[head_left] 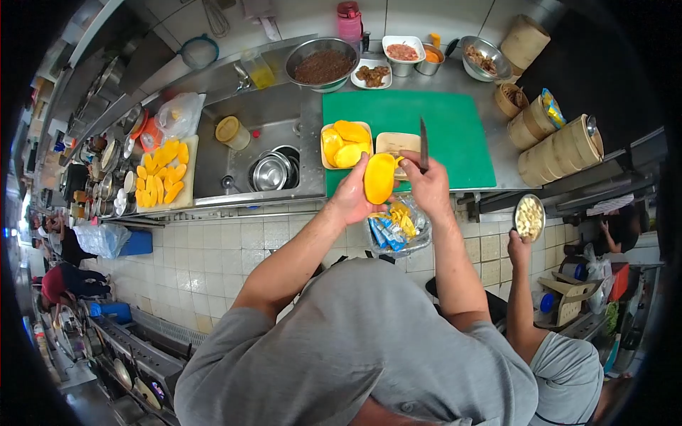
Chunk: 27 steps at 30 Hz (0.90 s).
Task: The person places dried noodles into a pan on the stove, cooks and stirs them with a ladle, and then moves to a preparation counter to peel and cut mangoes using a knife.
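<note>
A peeled yellow mango half lies in my left hand, whose fingers curl round its left side. My right hand grips a knife with its dark blade pointing up and away from me. The thumb and finger of that hand also touch a small yellow strip at the mango's right edge. Both hands are over the front edge of the green cutting board. Just beyond them are a tray of mango pieces and a second pale tray.
The sink with metal bowls is at left, beside a board of mango slices. A lined bin stands below my hands. At right, a co-worker's hand holds a bowl. Food bowls line the back.
</note>
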Available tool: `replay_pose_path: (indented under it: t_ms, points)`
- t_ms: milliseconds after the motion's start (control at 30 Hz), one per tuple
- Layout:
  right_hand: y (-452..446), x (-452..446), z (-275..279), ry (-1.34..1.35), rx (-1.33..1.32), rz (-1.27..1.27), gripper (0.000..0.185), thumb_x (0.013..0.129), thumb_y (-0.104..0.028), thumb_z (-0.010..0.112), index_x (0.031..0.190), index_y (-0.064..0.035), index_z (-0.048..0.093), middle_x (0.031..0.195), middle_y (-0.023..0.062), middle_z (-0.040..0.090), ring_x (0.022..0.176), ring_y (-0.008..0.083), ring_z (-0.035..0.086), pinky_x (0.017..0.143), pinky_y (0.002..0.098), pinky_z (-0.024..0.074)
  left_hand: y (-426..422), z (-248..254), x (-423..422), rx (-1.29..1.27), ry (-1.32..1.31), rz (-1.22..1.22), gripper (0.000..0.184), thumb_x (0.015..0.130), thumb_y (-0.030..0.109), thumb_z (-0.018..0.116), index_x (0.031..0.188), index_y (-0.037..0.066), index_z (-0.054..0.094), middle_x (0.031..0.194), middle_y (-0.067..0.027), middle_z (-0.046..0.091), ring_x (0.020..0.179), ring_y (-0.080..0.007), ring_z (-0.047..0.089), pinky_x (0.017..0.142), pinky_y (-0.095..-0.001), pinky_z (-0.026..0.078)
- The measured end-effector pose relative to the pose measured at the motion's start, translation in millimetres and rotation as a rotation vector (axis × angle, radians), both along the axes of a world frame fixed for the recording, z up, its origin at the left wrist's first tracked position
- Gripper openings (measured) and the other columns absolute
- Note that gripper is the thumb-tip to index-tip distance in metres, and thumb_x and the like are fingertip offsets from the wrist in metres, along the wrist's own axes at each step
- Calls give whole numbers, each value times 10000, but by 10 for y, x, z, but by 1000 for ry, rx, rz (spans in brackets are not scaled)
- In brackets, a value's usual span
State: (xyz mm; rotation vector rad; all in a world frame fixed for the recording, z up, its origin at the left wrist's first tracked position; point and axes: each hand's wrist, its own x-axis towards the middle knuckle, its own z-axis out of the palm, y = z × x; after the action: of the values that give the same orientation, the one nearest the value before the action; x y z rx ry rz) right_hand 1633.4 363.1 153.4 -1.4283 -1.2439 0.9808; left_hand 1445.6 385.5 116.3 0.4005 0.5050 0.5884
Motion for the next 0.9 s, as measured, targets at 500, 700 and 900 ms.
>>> replay_pose_path:
  t_ms: [500,700,900]
  points:
    - [34,-1046,-184,217,-234,317,78,875,-53,603,906,-17,665,698,36,628,571,104,569,512,243,445,-595,6,-1012,474,660,433,555,1021,544,434,1125,43,651,892,-33,664,736,-84,607,501,-236,482]
    - [-4,-1394,-288,434,-271,416,107,915,-34,572,1020,-50,587,802,65,608,625,123,568,465,227,398,-692,-76,-1371,767,850,518,470,1040,435,460,1160,13,627,918,-38,668,807,-85,605,666,-264,529]
    - [-43,-1731,-274,696,-326,318,108,898,26,569,962,-62,571,824,55,580,670,137,582,489,229,408,-689,-67,-1369,446,609,831,356,1028,349,528,1263,82,534,1059,-50,619,971,-137,620,854,-356,539]
